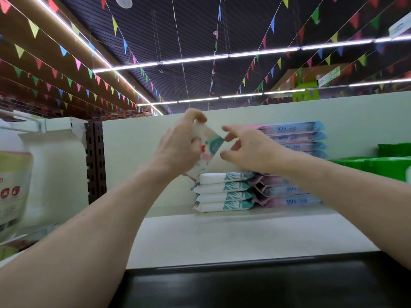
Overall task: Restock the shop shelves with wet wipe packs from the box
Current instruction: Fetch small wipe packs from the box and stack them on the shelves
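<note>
Shelf [222, 236] | left hand [178, 150] grips tilted pack [211, 147] | right hand [251, 150] beside, fingers [229, 129] loose

Just the one cam here, wide-angle, strapped to your head. It faces forward and tilts up a bit, so your left hand [178, 150] and right hand [253, 152] sit close in, dead centre, with the shelf [222, 236] below them and the ceiling [200, 30] above.

White shelf [222, 236] bears stacked wipe packs [222, 192] and green packs [378, 166].
</note>
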